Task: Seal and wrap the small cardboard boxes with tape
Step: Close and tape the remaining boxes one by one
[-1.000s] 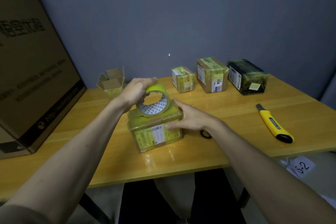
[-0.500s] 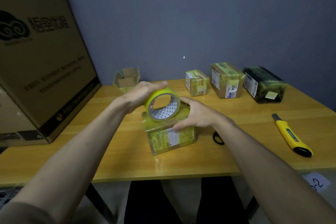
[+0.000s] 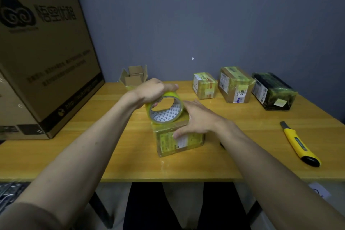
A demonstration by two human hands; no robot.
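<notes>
Partly hidden, left hand (image 3: 151, 90) grips tape roll (image 3: 165, 109); right hand (image 3: 196, 117) lies flat, covering box (image 3: 179, 141).

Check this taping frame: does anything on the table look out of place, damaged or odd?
Mostly orderly. The small box at the back left stands with its flaps open, unsealed, unlike the three taped boxes along the wall. The yellow utility knife lies loose near the right front edge; whether its blade is out cannot be told.

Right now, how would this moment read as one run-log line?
left hand: grips tape roll | right hand: presses box top | wrapped boxes at back: three | open box: untaped | knife: idle on table
</notes>
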